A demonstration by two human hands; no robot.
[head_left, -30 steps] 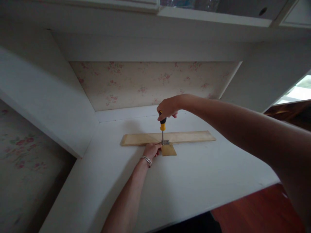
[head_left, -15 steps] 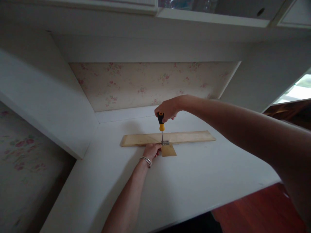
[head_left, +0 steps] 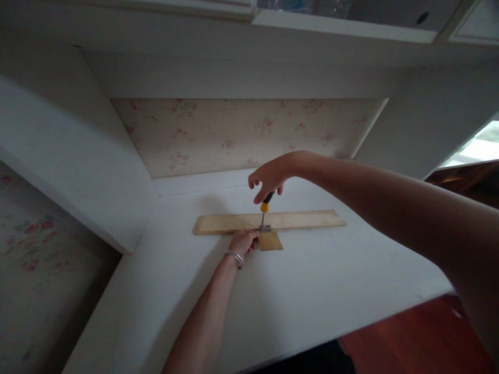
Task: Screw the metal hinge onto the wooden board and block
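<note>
A long pale wooden strip (head_left: 304, 219) lies across the white desk (head_left: 312, 291). A small wooden piece (head_left: 272, 241) sits against its near edge, joined by a small metal hinge (head_left: 265, 228). My right hand (head_left: 270, 175) is over the black and yellow handle of a screwdriver (head_left: 265, 206), its fingers loosened and partly spread around the handle top. The screwdriver tip rests on the hinge and the tool leans to the right. My left hand (head_left: 244, 241), with bracelets at the wrist, presses down beside the small piece, fingers curled against the wood.
White side walls close the desk alcove on the left (head_left: 78, 156) and right. Floral wallpaper (head_left: 241, 132) covers the back. A shelf runs overhead. The desk's front edge drops to a reddish wooden floor (head_left: 409, 337) at the lower right.
My right hand has loosened its grip on the screwdriver handle, fingers spreading, and the handle has tilted to the right. My left hand has stayed in place.
</note>
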